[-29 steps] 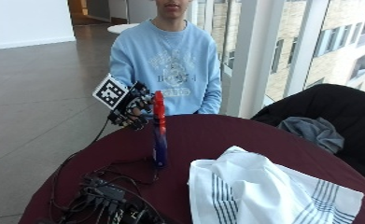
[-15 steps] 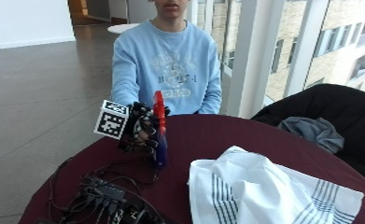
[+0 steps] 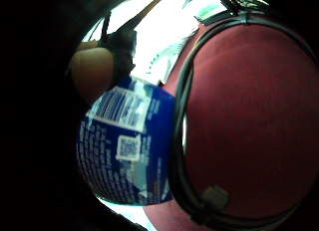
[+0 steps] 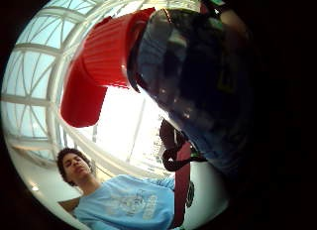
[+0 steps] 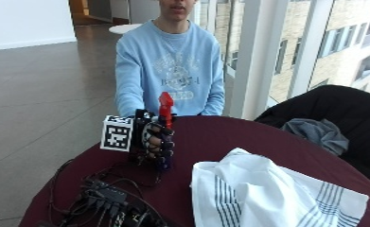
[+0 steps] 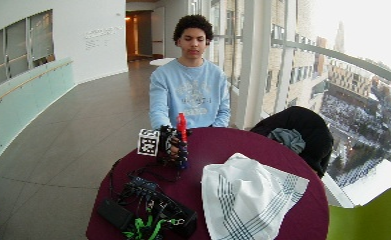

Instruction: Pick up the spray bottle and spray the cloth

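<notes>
Over on the left of the round bench [image 5: 247, 137], the gloved right hand [image 5: 152, 142] has its fingers wrapped round the spray bottle [image 5: 164, 124], which stands upright, red nozzle on top; whether its base touches the bench I cannot tell. So this looks like the pick-up step. To the right, well apart, the white striped cloth [image 5: 266, 196] lies heaped. Next move, I'd say: lift, swing toward the cloth, aim the nozzle and squeeze the trigger.
</notes>
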Available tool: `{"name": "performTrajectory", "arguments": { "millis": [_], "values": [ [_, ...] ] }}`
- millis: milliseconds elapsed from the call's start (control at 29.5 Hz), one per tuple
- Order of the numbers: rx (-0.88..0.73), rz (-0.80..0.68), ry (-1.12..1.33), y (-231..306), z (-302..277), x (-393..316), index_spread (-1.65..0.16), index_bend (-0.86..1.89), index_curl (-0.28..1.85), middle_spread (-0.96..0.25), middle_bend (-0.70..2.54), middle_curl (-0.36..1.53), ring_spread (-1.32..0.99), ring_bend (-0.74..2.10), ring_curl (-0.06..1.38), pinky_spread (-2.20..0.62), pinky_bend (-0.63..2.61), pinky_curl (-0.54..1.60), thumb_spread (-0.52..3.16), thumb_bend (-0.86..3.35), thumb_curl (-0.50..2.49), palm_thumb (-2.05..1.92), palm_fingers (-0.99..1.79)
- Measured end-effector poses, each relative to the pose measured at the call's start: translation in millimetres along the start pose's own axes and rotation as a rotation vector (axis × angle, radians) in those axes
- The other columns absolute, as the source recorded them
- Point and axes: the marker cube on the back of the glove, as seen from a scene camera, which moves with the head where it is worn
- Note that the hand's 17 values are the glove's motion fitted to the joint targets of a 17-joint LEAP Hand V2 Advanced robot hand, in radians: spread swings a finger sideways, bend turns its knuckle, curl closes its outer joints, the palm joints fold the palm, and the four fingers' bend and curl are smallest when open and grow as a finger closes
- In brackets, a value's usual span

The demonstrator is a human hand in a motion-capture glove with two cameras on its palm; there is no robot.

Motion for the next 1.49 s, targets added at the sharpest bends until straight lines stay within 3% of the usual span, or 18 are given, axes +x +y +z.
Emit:
{"name": "performTrajectory", "arguments": {
  "millis": [238, 577, 1052, 1493],
  "values": [
    [-0.137, 0.004, -0.039, -18.2, 7.1, -23.6, -0.33, 0.15, 0.28, -0.07, 0.31, 0.42, -0.02, 0.46, 0.37, 0.22, 0.18, 0.31, 1.02, -0.07, 0.31, 0.58, 0.92],
    [-0.337, 0.169, 0.042, -63.2, 22.2, -70.8, -0.27, 0.12, 0.28, -0.06, 0.3, 0.43, 0.0, 0.48, 0.39, 0.26, 0.19, 0.32, 1.0, -0.05, 0.28, 0.43, 1.01],
    [-0.471, 0.371, 0.157, -79.0, 35.8, -76.4, -0.22, 0.12, 0.28, -0.05, 0.28, 0.44, 0.02, 0.47, 0.4, 0.27, 0.19, 0.33, 1.0, -0.03, 0.27, 0.4, 1.03],
    [-0.513, 0.4, 0.197, -98.8, 54.7, -84.7, -0.2, 0.13, 0.3, -0.06, 0.25, 0.45, 0.03, 0.46, 0.41, 0.27, 0.18, 0.33, 0.99, 0.12, 0.42, 0.76, 1.04]
  ]
}}
